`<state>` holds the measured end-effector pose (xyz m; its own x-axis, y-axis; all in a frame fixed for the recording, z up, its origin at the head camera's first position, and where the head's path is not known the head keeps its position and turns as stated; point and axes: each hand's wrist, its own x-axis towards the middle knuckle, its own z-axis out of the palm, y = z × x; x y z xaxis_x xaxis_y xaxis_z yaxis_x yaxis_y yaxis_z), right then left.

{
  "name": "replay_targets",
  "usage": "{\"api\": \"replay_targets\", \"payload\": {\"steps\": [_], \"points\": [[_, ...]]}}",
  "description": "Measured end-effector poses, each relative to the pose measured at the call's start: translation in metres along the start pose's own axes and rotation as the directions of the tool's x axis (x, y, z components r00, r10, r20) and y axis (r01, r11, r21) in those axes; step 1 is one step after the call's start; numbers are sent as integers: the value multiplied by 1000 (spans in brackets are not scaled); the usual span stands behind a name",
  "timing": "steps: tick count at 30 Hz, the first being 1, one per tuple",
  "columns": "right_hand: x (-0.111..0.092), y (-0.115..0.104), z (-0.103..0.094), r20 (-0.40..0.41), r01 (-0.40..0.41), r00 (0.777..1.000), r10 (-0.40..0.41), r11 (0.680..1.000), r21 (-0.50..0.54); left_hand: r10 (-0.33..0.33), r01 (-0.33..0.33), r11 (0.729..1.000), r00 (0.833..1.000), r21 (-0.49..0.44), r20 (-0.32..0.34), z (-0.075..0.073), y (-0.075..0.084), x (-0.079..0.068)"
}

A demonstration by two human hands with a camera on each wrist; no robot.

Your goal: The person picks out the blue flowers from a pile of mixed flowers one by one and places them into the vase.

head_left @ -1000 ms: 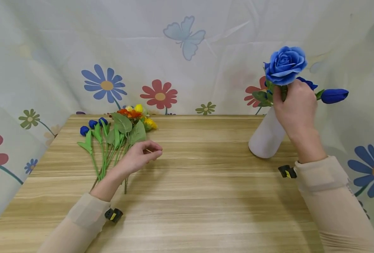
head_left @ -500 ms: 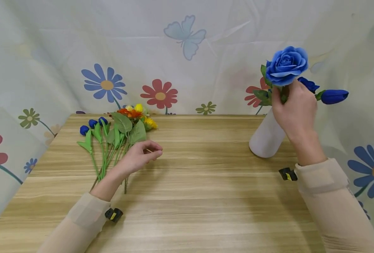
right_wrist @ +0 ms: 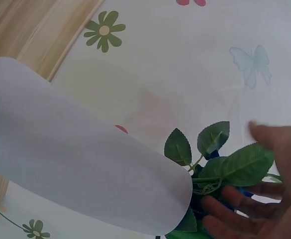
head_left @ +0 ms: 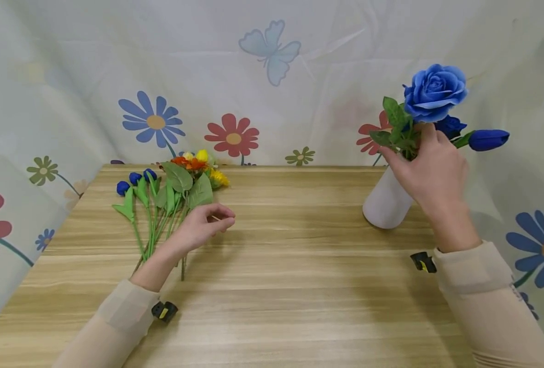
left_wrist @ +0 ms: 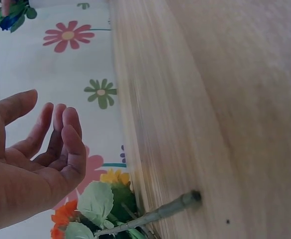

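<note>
A white vase stands at the right of the table, holding a large light-blue rose, a darker blue rose and a blue tulip. My right hand is at the vase mouth just below the large rose, thumb spread away from the fingers. In the right wrist view its fingers reach beside the green leaves, with no stem visibly pinched. My left hand hovers loosely curled over the table, holding nothing. Beside it lie blue tulips and a bunch of orange flowers.
The wooden table ends at a back edge against a floral-print curtain. Yellow flowers lie with the orange ones, and their green stems point toward the front, partly under the left forearm.
My right thumb has parted from the fingers and moved down and away from the large rose's stem. The large rose has shifted right. My left hand is nearly still.
</note>
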<state>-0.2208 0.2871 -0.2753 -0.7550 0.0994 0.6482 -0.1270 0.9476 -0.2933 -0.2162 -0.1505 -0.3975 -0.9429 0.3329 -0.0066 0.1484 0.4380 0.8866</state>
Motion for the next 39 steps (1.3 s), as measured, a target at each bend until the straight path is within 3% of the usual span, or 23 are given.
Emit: {"api": "replay_targets", "payload": {"steps": [7, 12, 20, 39], "points": [[-3, 4, 1, 45, 7, 999, -4, 999, -54, -1, 1, 1000, 1000, 7, -7, -1, 1, 0], [-3, 6, 3, 42, 14, 999, -11, 998, -56, 4, -4, 1000, 1000, 5, -15, -2, 0, 0], [-2, 9, 6, 113, -2, 994, 8, 998, -55, 6, -6, 1000, 1000, 11, -21, -3, -5, 1], [1, 15, 4, 189, 14, 981, -38, 992, 128, -8, 10, 999, 999, 38, -46, -15, -10, -4]]}}
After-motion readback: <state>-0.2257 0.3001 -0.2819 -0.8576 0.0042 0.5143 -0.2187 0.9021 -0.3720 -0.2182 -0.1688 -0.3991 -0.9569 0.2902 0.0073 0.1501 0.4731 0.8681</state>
